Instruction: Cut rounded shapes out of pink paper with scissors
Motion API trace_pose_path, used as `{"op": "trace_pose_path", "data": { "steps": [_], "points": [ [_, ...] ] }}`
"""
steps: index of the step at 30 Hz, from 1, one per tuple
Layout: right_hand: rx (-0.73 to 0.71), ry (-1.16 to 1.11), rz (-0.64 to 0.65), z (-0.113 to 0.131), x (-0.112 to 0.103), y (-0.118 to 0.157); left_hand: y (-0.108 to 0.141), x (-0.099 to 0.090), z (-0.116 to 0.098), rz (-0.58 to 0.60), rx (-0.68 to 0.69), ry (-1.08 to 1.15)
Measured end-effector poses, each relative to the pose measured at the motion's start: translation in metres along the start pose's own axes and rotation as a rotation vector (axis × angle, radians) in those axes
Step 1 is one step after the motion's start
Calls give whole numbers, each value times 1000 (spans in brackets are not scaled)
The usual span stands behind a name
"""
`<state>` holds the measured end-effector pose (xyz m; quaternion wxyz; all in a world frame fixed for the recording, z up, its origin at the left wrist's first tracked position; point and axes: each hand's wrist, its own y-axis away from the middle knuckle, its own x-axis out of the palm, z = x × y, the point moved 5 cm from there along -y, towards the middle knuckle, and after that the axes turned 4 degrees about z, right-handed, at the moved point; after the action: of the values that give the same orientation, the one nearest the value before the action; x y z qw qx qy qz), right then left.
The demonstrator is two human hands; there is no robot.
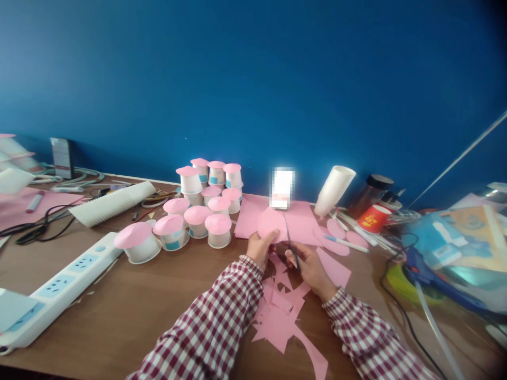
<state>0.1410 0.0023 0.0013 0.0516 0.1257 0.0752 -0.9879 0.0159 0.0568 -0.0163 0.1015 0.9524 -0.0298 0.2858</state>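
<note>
My left hand (259,248) pinches a rounded piece of pink paper (271,222) between thumb and fingers. Beside it my right hand (311,266) grips a pair of scissors (292,248), whose blades point away from me along the right edge of that piece. Behind both lies a larger pink sheet (303,216), flat on the table. Cut pink scraps (277,322) are strewn below and between my wrists. To the right of the sheet rest several loose pink paper ovals (336,245) with a capped marker (346,243) across them.
Several paper cups with pink tops (169,232) stand at left of centre. A white power strip (71,285) and a stack of cups on its side (114,203) lie further left. On the right are a leaning cup stack (335,190), a red cup (373,219) and a blue glue gun (425,272) with cables.
</note>
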Motion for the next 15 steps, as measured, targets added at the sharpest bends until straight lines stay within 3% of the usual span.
{"op": "trace_pose_path", "data": {
  "steps": [15],
  "points": [
    [-24, 18, 11, 4, -1, 0, 0, 1, 1, 37, -11, -11]
  ]
}}
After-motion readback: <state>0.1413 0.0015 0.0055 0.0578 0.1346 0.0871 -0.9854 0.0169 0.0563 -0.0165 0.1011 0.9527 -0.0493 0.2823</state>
